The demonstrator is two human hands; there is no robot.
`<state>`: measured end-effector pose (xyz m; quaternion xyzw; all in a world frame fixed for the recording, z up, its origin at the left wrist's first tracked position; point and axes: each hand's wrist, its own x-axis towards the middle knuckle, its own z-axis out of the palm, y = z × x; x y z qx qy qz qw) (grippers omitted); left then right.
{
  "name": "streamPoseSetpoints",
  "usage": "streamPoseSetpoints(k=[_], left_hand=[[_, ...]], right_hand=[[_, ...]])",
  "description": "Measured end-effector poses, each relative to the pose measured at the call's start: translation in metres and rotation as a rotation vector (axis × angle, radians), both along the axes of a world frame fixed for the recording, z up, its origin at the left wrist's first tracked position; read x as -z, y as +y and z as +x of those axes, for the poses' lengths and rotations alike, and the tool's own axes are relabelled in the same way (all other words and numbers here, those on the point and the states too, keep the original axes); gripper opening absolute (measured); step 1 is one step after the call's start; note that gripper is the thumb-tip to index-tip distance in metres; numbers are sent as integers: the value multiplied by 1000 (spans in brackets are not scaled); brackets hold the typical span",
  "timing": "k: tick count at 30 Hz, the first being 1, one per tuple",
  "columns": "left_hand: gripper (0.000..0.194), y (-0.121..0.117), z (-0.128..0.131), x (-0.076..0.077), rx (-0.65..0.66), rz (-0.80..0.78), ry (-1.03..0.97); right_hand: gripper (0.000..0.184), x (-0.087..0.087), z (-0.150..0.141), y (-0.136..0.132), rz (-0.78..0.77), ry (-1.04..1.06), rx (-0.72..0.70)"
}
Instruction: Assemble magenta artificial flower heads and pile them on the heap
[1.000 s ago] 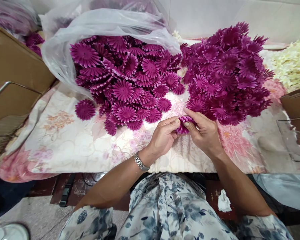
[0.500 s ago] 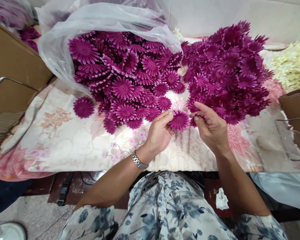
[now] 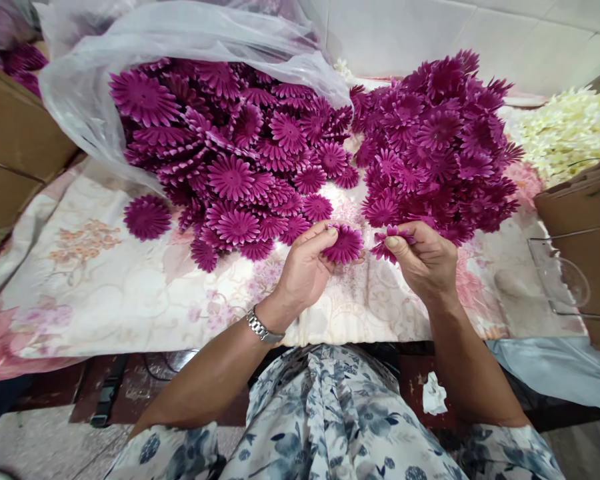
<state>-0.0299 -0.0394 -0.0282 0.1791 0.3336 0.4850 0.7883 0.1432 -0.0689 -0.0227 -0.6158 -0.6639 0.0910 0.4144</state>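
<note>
Purple flower disc [image 3: 344, 245] is up over the cloth, face to camera, petals fanned. L hand [image 3: 307, 263] has it by the edge nearest that hand, thumb pressed on top, fingers mostly hidden beneath; can't tell exactly how they lie or if it's one layer or more. Just beside it, w/ a small gap btwn, is a second purple piece [image 3: 383, 248], pinched btwn thumb and fingers of the R hand [image 3: 425, 260], petals poking out past the thumb, some bent. The other R fingers look curled in; their tips don't show.

To do it well, imo: keep the L grip at the rim so the disc's middle stays unobstructed, & press only as hard as needed (thin petals prob. crease fast). R pinch is better near the piece's centre than on petal tips, which could fold or tear. Keep both pieces apart so petals don't snag, & work low over the cloth [image 3: 150, 300] so a dropped one lands flat.

Beyond the hands: L heap [image 3: 230, 177] of flat-ish discs spills from a clear plastic bag [image 3: 90, 100]; R heap [image 3: 440, 140] looks fluffier, petals more raised. Best not to mix 'em. A single loose disc [image 3: 147, 217] lies flat by the L heap's outer side. Farther out, cream blossoms [image 3: 570, 137] at far R, cardboard box [image 3: 20, 153] at far L; elbows should stay clear of both.
</note>
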Motion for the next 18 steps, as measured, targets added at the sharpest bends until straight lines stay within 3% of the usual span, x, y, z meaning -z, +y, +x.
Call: streamPoseSetpoints(k=[9,15,18], left_hand=[[10,0,-1,1,20,18,18],[10,1,0,-1,12,5,8],[10,1,0,-1,17,9,21]], right_hand=[[23,2,2,-4,-85,178,-117],[39,0,3,2,-218,692,-243],[39,-3,4,5,-280,840,-278]])
